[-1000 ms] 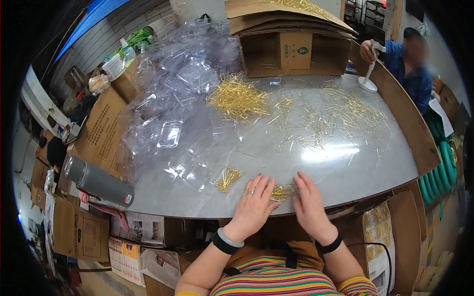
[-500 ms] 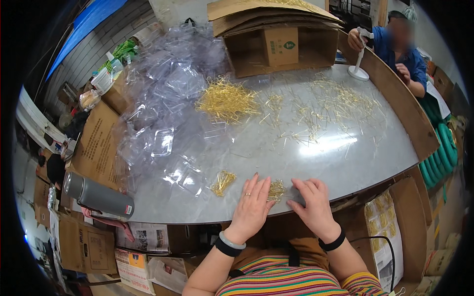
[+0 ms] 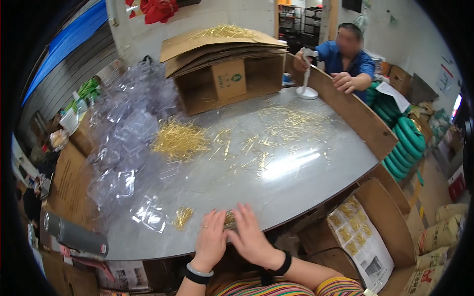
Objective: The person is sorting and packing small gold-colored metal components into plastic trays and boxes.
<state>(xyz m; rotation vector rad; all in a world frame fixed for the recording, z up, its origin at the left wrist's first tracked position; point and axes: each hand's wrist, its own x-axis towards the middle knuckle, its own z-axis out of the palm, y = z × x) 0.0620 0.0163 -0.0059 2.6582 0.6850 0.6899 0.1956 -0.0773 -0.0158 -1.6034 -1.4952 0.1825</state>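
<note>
Near the table's front edge, my left hand (image 3: 211,240) and my right hand (image 3: 249,237) lie either side of a small bunch of gold wire pieces (image 3: 229,218). The fingers of both hands are stretched out flat, pointing away from me, and cover part of the bunch. A second small bunch of gold wire pieces (image 3: 182,217) lies just left of my left hand. Farther back is a large heap of similar gold wires (image 3: 180,140), with more loose wires (image 3: 294,122) scattered to its right.
Clear plastic packs (image 3: 133,123) pile up along the left of the grey table (image 3: 296,195). A grey bottle (image 3: 74,234) stands front left. An open cardboard box (image 3: 266,81) sits at the back. Opposite, a person (image 3: 345,61) grips a white stand (image 3: 307,92). Filled packs (image 3: 351,229) lie lower right.
The view has swung right and up. My right hand has come in toward my left, closing in around the small wire bunch. The person opposite has raised an arm onto the cardboard edge.
</note>
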